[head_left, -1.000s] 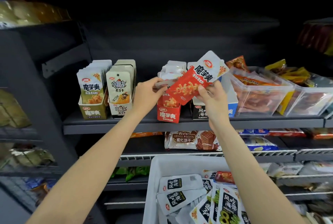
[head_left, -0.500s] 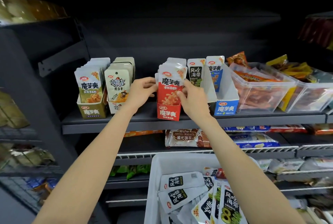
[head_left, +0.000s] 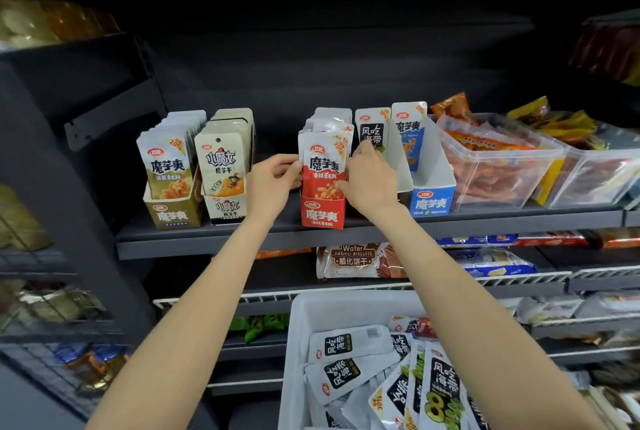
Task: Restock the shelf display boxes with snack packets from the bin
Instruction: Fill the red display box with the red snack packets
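Your white plastic bin (head_left: pixel 298 343) sits below the red cardboard display box (head_left: pixel 322 211). Both your left hand (head_left: pixel 273 183) and right hand (head_left: pixel 369 180) grip its front red-and-white snack packet (head_left: pixel 322 170). Seat it, then fetch another.

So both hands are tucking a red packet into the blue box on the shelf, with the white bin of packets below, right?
Not quite: the head view shows the left hand and right hand tucking the red packet into the red box, not the blue box. The white bin sits below.
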